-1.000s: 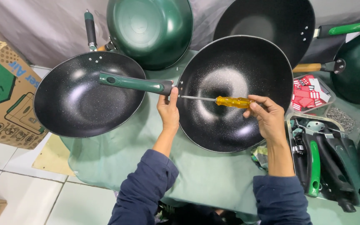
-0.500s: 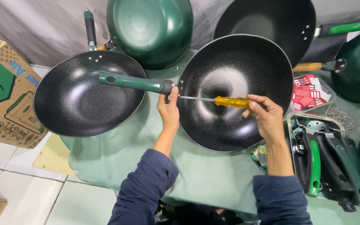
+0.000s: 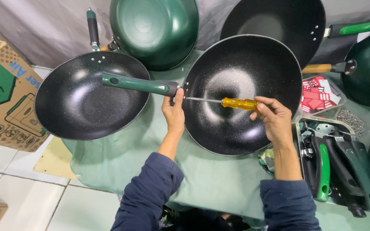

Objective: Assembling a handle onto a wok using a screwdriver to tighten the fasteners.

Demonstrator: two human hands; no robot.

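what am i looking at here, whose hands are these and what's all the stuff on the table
This is one picture from a camera worn on a person's head, looking down at their own two bare hands over a table with a green cloth. The left hand grips the rim of a black wok where its green handle joins. The right hand holds a yellow-handled screwdriver, its tip pointing at that joint. Around it lie more woks, one black wok under the handle, a tray of spare handles on the right, and a cardboard box on the left.
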